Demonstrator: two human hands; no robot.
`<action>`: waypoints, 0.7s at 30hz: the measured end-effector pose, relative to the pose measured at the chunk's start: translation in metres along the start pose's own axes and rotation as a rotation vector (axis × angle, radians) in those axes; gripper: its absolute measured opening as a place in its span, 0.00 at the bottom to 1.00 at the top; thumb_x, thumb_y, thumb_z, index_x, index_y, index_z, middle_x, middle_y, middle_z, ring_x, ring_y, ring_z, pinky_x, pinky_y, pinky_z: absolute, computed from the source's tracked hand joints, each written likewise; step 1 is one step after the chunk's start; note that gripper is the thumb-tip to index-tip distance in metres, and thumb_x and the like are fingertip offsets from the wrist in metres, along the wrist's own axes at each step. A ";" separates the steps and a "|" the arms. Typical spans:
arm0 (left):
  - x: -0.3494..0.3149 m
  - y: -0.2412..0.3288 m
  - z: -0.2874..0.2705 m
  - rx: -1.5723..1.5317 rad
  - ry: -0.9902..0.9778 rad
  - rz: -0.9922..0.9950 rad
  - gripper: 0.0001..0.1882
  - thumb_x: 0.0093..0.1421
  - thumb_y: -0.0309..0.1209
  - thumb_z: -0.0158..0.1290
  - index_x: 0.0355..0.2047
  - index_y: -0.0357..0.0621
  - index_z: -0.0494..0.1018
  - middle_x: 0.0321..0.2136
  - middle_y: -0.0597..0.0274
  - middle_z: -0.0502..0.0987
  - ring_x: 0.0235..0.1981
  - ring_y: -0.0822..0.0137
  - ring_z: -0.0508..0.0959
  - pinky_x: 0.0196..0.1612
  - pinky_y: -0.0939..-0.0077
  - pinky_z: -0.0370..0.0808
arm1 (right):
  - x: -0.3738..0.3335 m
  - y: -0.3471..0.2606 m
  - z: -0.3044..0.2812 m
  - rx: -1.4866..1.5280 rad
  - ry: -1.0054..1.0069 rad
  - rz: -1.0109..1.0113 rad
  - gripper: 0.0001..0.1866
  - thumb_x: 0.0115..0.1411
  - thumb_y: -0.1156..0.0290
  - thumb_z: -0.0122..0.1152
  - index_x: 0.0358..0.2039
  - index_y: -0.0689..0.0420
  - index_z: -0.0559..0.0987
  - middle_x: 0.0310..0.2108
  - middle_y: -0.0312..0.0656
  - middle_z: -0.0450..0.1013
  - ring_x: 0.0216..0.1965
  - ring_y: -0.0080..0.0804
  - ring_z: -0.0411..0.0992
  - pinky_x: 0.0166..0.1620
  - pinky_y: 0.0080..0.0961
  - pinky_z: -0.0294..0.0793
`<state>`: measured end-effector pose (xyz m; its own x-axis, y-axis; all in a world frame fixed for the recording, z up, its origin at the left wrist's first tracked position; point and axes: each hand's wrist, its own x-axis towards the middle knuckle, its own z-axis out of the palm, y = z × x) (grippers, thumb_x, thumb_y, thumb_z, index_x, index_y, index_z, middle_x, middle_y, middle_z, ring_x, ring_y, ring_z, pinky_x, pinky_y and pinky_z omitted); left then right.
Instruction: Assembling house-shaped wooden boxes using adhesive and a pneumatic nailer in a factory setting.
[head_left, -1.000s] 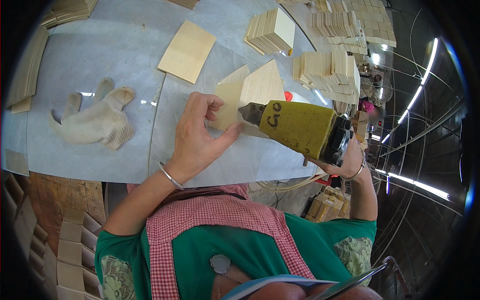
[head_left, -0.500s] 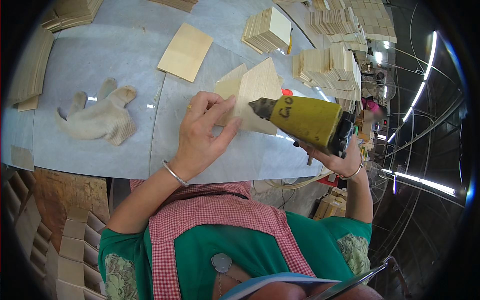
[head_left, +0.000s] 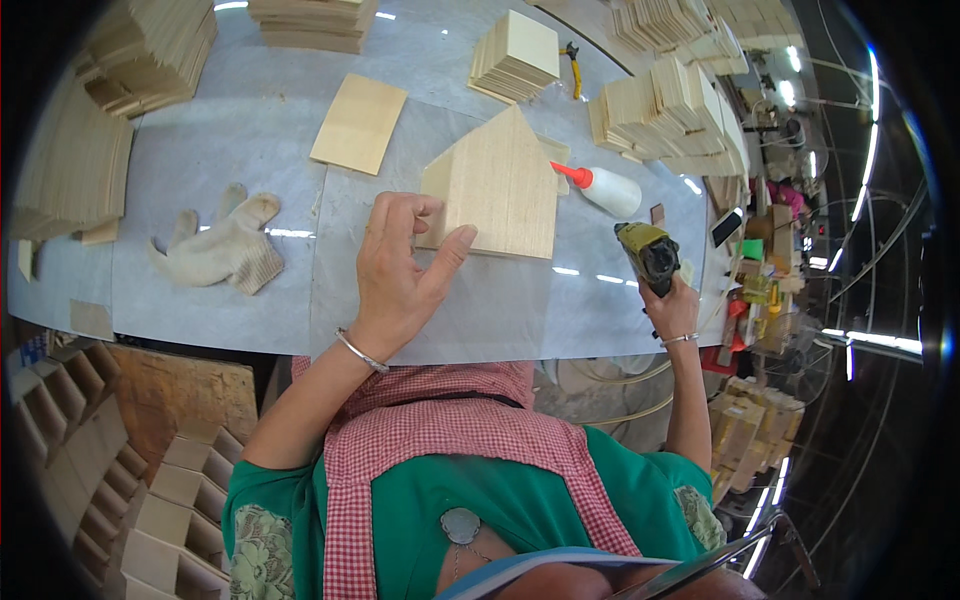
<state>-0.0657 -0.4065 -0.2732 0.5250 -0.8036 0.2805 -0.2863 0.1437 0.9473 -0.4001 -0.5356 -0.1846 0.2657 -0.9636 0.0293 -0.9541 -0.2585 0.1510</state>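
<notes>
A pale wooden house-shaped piece (head_left: pixel 500 185) with a pointed top stands on the grey table in front of me. My left hand (head_left: pixel 400 260) grips its lower left corner, thumb on the front panel and curled fingers at the left side. To the right, my right hand (head_left: pixel 672 305) is wrapped round the handle of a yellow and black nail gun (head_left: pixel 650 250), held apart from the wood. Between them, behind the gun, a white glue bottle (head_left: pixel 610 192) with a red nozzle lies on its side.
A loose wooden panel (head_left: pixel 360 122) and a white glove (head_left: pixel 228 245) lie to the left. Stacked panels (head_left: pixel 515 55) stand at the back, beside yellow-handled pliers (head_left: pixel 572 72). More stacks (head_left: pixel 670 115) line the far right. Wooden boxes (head_left: pixel 180 500) sit below the table at left.
My right hand has drawn the nail gun away from the wooden piece, to the right. My left thumb now lies on the front panel. The glue bottle has come into full view.
</notes>
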 end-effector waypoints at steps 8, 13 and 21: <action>0.016 0.003 0.003 -0.004 -0.107 -0.157 0.14 0.57 0.28 0.58 0.42 0.35 0.73 0.28 0.66 0.69 0.25 0.76 0.69 0.29 0.84 0.68 | -0.009 0.026 0.080 0.040 0.070 0.180 0.29 0.47 0.53 0.67 0.49 0.48 0.71 0.26 0.50 0.77 0.28 0.51 0.75 0.29 0.43 0.73; 0.037 0.006 -0.006 0.114 -0.219 -0.231 0.12 0.59 0.26 0.56 0.41 0.34 0.73 0.25 0.71 0.68 0.26 0.80 0.66 0.32 0.86 0.66 | -0.008 0.016 0.084 0.266 -0.073 0.217 0.37 0.45 0.49 0.69 0.53 0.49 0.68 0.37 0.49 0.77 0.36 0.49 0.76 0.34 0.42 0.74; 0.053 0.018 -0.007 0.207 -0.251 -0.253 0.11 0.60 0.28 0.55 0.42 0.35 0.74 0.28 0.72 0.71 0.28 0.80 0.67 0.31 0.85 0.65 | 0.017 -0.049 0.063 1.108 0.195 -0.162 0.18 0.53 0.63 0.64 0.43 0.56 0.78 0.38 0.43 0.73 0.36 0.36 0.74 0.36 0.26 0.74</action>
<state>-0.0377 -0.4423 -0.2402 0.3954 -0.9181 -0.0283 -0.3420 -0.1758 0.9231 -0.3577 -0.5441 -0.2536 0.3213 -0.9116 0.2565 -0.4776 -0.3899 -0.7873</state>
